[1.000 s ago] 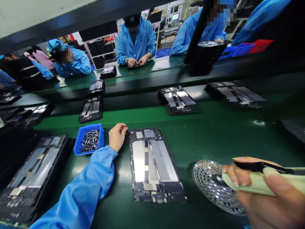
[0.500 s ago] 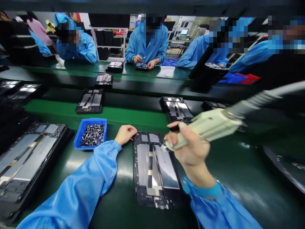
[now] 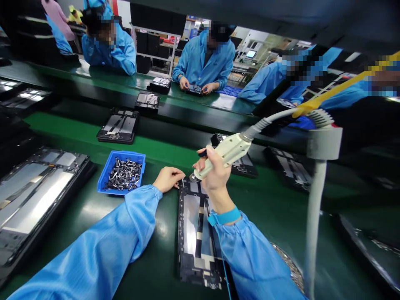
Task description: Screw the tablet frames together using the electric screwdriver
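An opened tablet [image 3: 189,225] with grey battery panels lies in front of me on the green bench. My right hand [image 3: 217,171] is wrapped round a cream electric screwdriver [image 3: 233,151], whose metal nose points at the tablet's top left part. Whether its tip touches the tablet I cannot tell. At that same corner my left hand [image 3: 168,178] is closed in a pinch, and whatever may be between its fingertips is too small to make out. Left of this hand stands a blue bin [image 3: 101,185] filled with small dark and silvery parts [image 3: 125,173].
Stacked open tablets [image 3: 46,187] are at the left. Other tablets [image 3: 118,125] lie on the green strip beyond. A grey hose [image 3: 315,225] rises at the right by a round dish of small parts [image 3: 289,266]. Co-workers in blue [image 3: 204,58] sit opposite.
My right hand has brought the electric screwdriver leftward and slightly up, to the tablet's top left corner. My left hand keeps its pinch there. The view has tilted.
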`<state>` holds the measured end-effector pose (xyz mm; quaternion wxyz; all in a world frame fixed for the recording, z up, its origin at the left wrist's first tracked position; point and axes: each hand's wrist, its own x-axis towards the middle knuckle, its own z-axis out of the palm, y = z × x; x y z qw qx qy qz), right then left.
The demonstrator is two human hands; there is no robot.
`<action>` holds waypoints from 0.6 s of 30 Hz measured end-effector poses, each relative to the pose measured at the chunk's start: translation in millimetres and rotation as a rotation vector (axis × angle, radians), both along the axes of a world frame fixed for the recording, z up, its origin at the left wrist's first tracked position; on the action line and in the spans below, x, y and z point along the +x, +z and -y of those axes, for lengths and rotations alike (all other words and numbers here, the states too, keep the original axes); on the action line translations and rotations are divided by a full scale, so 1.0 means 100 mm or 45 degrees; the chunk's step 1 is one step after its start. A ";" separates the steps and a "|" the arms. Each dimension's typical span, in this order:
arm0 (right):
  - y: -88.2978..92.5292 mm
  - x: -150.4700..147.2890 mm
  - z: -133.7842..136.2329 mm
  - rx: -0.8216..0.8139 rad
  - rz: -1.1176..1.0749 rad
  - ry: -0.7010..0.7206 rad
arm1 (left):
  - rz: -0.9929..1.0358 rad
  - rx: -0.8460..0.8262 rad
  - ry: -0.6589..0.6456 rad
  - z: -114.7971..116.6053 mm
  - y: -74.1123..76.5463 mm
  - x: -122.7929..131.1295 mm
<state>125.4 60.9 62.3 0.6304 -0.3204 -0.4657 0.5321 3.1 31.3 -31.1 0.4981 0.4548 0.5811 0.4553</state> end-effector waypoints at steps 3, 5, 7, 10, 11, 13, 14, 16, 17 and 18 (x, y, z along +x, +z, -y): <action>0.00 0.00 0.01 -0.022 -0.009 -0.001 | -0.069 0.030 -0.023 0.02 0.01 0.00; -0.01 0.01 0.02 -0.022 -0.010 0.005 | -0.146 0.087 -0.017 0.05 0.04 -0.02; 0.00 0.03 0.03 -0.015 -0.019 0.003 | -0.227 0.155 -0.010 0.08 0.07 -0.04; 0.01 0.06 0.03 -0.021 -0.025 0.000 | -0.305 0.208 -0.004 0.12 0.11 -0.07; 0.01 0.06 0.03 -0.029 -0.027 -0.001 | -0.315 0.205 -0.003 0.13 0.11 -0.07; 0.02 0.07 0.02 -0.044 -0.037 -0.011 | -0.314 0.176 -0.001 0.12 0.10 -0.07; 0.02 0.08 0.01 -0.048 -0.043 -0.013 | -0.306 0.157 0.001 0.11 0.10 -0.06; 0.02 0.08 0.01 -0.045 -0.053 -0.012 | -0.287 0.120 0.007 0.09 0.08 -0.05; 0.02 0.07 0.01 -0.041 -0.055 -0.009 | -0.280 0.106 0.010 0.07 0.08 -0.04; 0.02 0.07 0.01 -0.037 -0.057 -0.009 | -0.277 0.094 0.011 0.06 0.09 -0.04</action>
